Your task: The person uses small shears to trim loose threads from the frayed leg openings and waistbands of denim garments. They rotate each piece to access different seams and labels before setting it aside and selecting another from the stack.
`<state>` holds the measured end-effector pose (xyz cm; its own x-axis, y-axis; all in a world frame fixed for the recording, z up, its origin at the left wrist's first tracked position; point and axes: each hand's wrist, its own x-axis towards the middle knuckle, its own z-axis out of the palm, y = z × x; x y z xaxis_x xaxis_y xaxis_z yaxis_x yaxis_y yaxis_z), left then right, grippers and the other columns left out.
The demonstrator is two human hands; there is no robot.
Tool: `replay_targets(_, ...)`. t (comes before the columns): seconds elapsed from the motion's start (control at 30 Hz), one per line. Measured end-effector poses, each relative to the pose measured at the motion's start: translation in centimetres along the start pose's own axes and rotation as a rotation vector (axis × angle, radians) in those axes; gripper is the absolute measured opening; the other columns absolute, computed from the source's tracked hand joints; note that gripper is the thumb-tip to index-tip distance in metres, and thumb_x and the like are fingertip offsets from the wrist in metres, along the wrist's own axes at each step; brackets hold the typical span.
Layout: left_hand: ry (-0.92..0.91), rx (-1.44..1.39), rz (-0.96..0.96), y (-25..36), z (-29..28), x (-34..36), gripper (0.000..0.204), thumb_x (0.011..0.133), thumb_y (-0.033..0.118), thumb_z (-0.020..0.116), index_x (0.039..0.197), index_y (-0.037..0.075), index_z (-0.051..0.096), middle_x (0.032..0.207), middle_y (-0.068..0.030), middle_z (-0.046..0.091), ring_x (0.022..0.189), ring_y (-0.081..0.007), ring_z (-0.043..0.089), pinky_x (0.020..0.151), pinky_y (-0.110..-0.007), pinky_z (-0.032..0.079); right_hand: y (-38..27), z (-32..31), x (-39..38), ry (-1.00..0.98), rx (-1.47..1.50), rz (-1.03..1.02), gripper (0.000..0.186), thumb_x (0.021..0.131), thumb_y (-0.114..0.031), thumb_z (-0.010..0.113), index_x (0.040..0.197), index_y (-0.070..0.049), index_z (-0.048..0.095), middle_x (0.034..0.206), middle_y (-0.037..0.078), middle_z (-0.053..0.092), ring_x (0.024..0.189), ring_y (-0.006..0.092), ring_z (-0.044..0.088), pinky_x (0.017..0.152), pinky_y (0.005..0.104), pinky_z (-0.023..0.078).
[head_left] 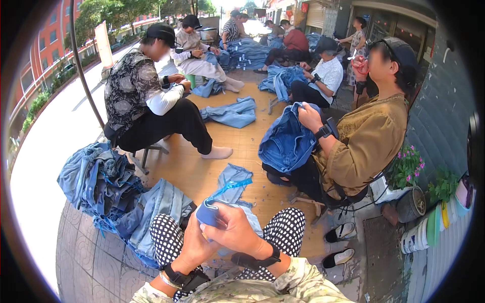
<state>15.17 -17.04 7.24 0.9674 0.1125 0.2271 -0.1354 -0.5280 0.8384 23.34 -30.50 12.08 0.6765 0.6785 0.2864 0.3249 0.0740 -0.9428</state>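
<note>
Above the dotted trousers (285, 230), blue cloth (207, 214) is pinched by left hand (191, 240) and right hand (237, 230) (fingertips partly hidden).

denim piece (207, 214): matt cloth | strip (238, 185): glossy | jeans pile (103, 184): rough cloth

I wear a camouflage shirt (242, 293) in pale tan, cream and olive, with matching sleeves (310, 280). My black trousers (289, 227) are covered in white polka dots. Behind my bare left hand (194, 240) sit a black strap (177, 276) and a pale, slim bangle (168, 281); behind my bare right hand (235, 230), a black wristband (274, 255).
</note>
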Motion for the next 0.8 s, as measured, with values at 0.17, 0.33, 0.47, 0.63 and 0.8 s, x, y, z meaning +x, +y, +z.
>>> replay_targets(0.17,0.234,-0.484,-0.180,-0.8,-0.1,0.0,0.026,0.084,0.001,0.061,0.110,0.000,0.060,0.095,-0.0036,0.067,0.092,-0.0132,0.062,0.083,-0.028,0.048,-1.0,-1.4,-1.2,-0.093,-0.069,-0.073,0.028,0.084,-0.013,0.068,0.108,0.000,0.061,0.077,0.011,0.066,0.062,0.0175,0.058,0.061,0.0303,0.048)
replay_targets(0.33,0.471,-0.995,-0.430,-1.5,-3.8,1.3,0.015,0.093,0.006,0.055,0.106,0.003,0.062,0.101,-0.0040,0.066,0.093,-0.0153,0.062,0.085,-0.031,0.049,0.7,-5.8,-5.4,0.093,-0.144,0.070,0.035,0.084,-0.013,0.072,0.115,0.000,0.061,0.085,0.003,0.069,0.058,0.0044,0.049,0.054,0.0218,0.042)
replay_targets(0.47,0.558,-1.121,-0.343,-2.6,-7.8,2.8,0.018,0.094,0.010,0.053,0.108,0.001,0.060,0.106,-0.0114,0.066,0.097,-0.0244,0.064,0.091,-0.040,0.051,5.4,-8.3,-9.4,0.310,-0.076,0.141,0.037,0.082,-0.012,0.074,0.115,-0.001,0.062,0.096,0.002,0.069,0.051,-0.0014,0.033,0.046,0.0176,0.030)
replay_targets(0.63,0.559,-1.176,-0.316,1.6,-9.3,3.8,0.022,0.097,0.015,0.050,0.111,0.001,0.059,0.110,-0.0081,0.064,0.102,-0.0219,0.061,0.093,-0.038,0.048,6.1,-7.1,-11.4,0.223,-0.141,0.288,0.072,0.070,-0.018,0.084,0.132,-0.003,0.050,0.119,0.002,0.054,0.058,0.0019,0.037,0.050,0.0171,0.035)
replay_targets(0.8,0.545,-1.195,-0.311,5.4,-9.3,2.8,0.023,0.098,0.017,0.050,0.114,0.003,0.058,0.112,-0.0082,0.064,0.102,-0.0214,0.060,0.093,-0.036,0.047,8.2,-4.9,-8.1,0.332,-0.154,0.255,0.085,0.070,-0.014,0.083,0.141,-0.005,0.038,0.133,0.006,0.046,0.075,0.0069,0.050,0.065,0.0209,0.046)
